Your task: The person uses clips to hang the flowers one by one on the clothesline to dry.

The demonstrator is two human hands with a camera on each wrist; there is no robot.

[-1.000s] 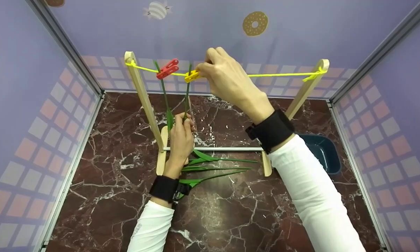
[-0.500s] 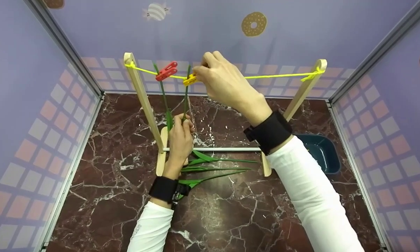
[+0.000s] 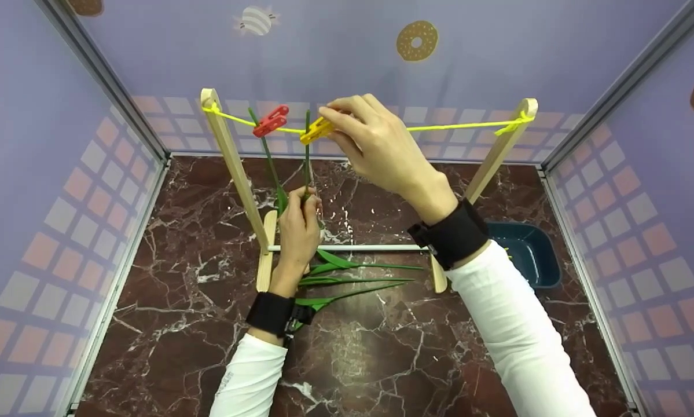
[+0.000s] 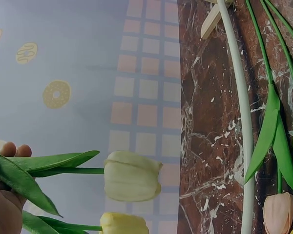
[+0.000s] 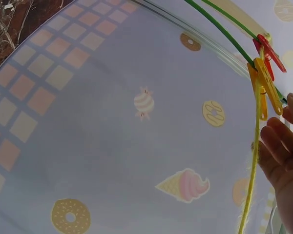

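Note:
My left hand (image 3: 300, 226) grips the green stem of a white tulip (image 4: 132, 176), whose bloom hangs down; the bloom shows only in the left wrist view. The stem's upper end is pinned to a yellow cord (image 3: 462, 125) by a yellow clothespin (image 3: 316, 130). Fingers loosened, my right hand (image 3: 375, 142) lies right at the clothespin's handles; in the right wrist view those fingers (image 5: 278, 146) are spread beside it. To the left, a red clothespin (image 3: 271, 120) pins another stem to the cord, that of a yellow tulip (image 4: 123, 223).
The cord runs between two wooden posts (image 3: 234, 168), with a white bar (image 3: 375, 248) across the bottom. Several tulips (image 3: 347, 265) lie on the dark marbled surface in front. A dark teal basin (image 3: 546, 255) stands at the right, partly behind my right sleeve. Patterned walls enclose three sides.
My right hand's fingers have spread off the yellow clothespin, and more of its handles shows now. My left hand stays on the tulip stem.

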